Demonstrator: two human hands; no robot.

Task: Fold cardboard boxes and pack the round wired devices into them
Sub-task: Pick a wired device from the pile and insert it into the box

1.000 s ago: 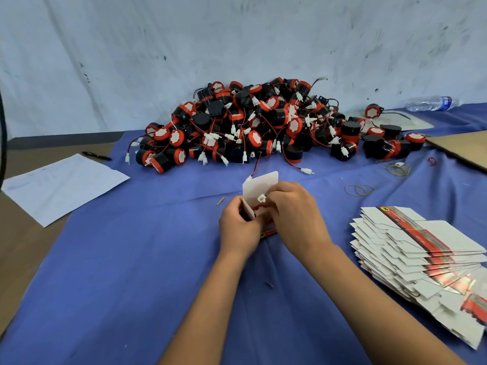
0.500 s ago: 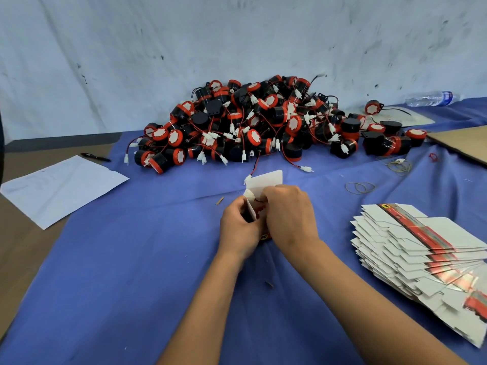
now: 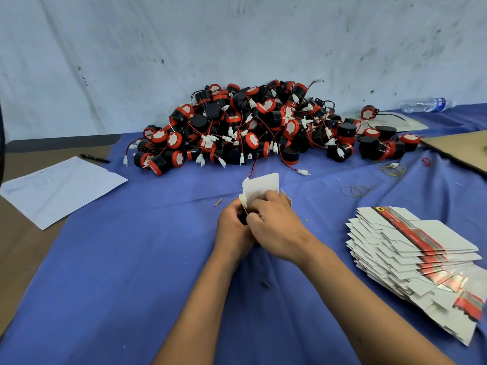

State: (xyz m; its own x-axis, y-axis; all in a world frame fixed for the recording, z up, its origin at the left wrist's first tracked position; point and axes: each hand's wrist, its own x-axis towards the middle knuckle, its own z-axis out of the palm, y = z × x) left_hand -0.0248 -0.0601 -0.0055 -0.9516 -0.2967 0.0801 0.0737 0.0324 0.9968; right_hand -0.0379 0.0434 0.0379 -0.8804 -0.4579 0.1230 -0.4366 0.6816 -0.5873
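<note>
A small white cardboard box [image 3: 262,185] stands on the blue cloth with its top flap raised. My left hand [image 3: 233,229] grips its left side. My right hand [image 3: 276,225] covers the box's open top, fingers curled over it; what is inside is hidden. Behind, a big heap of black-and-red round wired devices [image 3: 253,127] with white plugs lies against the wall. To the right, a fanned stack of flat unfolded boxes [image 3: 416,256] rests on the cloth.
A white sheet of paper [image 3: 60,188] and a black pen [image 3: 95,158] lie at left. Rubber bands [image 3: 355,191], a plastic bottle [image 3: 427,104] and a brown cardboard sheet [image 3: 458,151] are at right. A wall runs along the back.
My right hand has shifted down over the box's opening and the white plug seen earlier is out of sight. The side flap at left has folded inward a little.
</note>
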